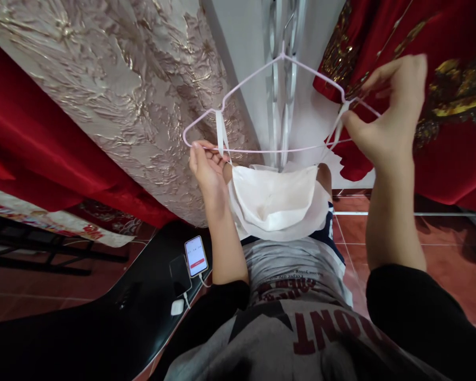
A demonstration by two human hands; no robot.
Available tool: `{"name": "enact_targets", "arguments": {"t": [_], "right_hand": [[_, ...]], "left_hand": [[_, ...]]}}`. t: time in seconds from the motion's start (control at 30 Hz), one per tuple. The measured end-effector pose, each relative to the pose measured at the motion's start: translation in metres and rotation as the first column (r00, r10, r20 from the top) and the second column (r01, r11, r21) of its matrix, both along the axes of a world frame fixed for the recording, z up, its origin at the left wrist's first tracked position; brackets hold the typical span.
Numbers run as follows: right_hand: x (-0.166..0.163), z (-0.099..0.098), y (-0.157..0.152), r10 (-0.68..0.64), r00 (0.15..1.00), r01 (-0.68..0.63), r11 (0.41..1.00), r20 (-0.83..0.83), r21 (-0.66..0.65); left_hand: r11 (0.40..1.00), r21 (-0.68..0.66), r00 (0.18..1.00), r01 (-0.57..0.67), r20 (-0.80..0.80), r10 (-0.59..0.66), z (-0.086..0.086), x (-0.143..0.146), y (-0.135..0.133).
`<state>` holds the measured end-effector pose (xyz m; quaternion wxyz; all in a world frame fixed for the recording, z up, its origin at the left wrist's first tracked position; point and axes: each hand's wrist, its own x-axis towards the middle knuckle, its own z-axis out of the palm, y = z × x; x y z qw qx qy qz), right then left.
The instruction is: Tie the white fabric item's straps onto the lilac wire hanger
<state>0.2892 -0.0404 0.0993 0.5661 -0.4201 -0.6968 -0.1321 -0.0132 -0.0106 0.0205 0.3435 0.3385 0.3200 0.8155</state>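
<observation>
Pinched at its eight o'clock by the left hand (208,168), the pink hanger (277,151) bore the white garment (273,196) at six while the right hand (392,119), grip unclear, apparently adjusted the three-o'clock strap (337,126), which probably needed settling next.

Dark red lettering on a grey shirt

Upside down from where I stand, the shirt (287,309) reads "DONT" in big capitals; smaller print above includes "People are". Writing on the lit phone (195,256) is too small to read.
</observation>
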Motion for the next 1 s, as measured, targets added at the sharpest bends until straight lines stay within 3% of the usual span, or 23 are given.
{"name": "enact_targets", "arguments": {"t": [0.07,0.1,0.17,0.23,0.37,0.47,0.57,0.67,0.73,0.8,0.9,0.93,1.0], "right_hand": [[-0.008,-0.003,-0.006,0.076,0.991,-0.088,0.99,0.113,0.107],[-0.013,-0.007,-0.007,0.139,0.973,-0.155,0.985,0.185,0.076],[-0.023,-0.018,-0.006,0.275,0.909,-0.245,0.961,0.314,-0.132],[-0.03,-0.032,-0.001,0.347,0.86,-0.241,0.922,0.373,-0.303],[-0.026,-0.056,0.011,0.307,0.862,-0.203,0.938,0.405,-0.279],[-0.018,-0.063,0.013,0.27,0.882,-0.194,0.955,0.385,-0.225],[-0.014,-0.062,0.012,0.271,0.893,-0.21,0.957,0.36,-0.199],[-0.016,-0.059,0.01,0.288,0.895,-0.229,0.952,0.341,-0.202],[-0.018,-0.057,0.009,0.3,0.89,-0.235,0.947,0.343,-0.219],[-0.018,-0.057,0.009,0.316,0.875,-0.24,0.941,0.366,-0.239],[-0.017,-0.057,0.01,0.315,0.854,-0.22,0.939,0.413,-0.263],[-0.016,-0.058,0.01,0.315,0.85,-0.216,0.939,0.423,-0.267],[-0.017,-0.06,0.01,0.321,0.841,-0.22,0.938,0.436,-0.266]], "left_hand": [[1.0,0.016,1.0,-0.008,-0.028,0.009,-0.002,0.0,0.001],[1.0,0.027,0.999,-0.008,-0.052,0.01,-0.004,-0.001,0.002],[0.999,0.045,0.995,-0.004,-0.104,0.008,-0.007,-0.002,0.003],[0.998,0.056,0.991,0.011,-0.133,-0.003,-0.011,-0.003,0.001],[0.987,-0.023,0.972,0.157,-0.176,-0.158,-0.025,-0.007,-0.012],[0.943,-0.134,0.895,0.304,-0.298,-0.331,-0.029,-0.011,-0.032],[0.922,-0.15,0.826,0.356,-0.41,-0.385,-0.012,-0.013,-0.053],[0.897,-0.072,0.813,0.437,-0.394,-0.428,0.019,-0.019,-0.061],[0.908,0.038,0.866,0.418,-0.318,-0.385,0.037,-0.028,-0.053],[0.953,0.135,0.94,0.271,-0.249,-0.232,0.044,-0.04,-0.037],[0.976,0.219,0.969,-0.014,-0.237,0.067,0.032,-0.056,-0.011],[0.976,0.214,0.968,-0.045,-0.231,0.095,0.024,-0.057,-0.006],[0.991,0.116,0.965,0.06,-0.261,-0.028,0.01,-0.054,-0.002]]}}
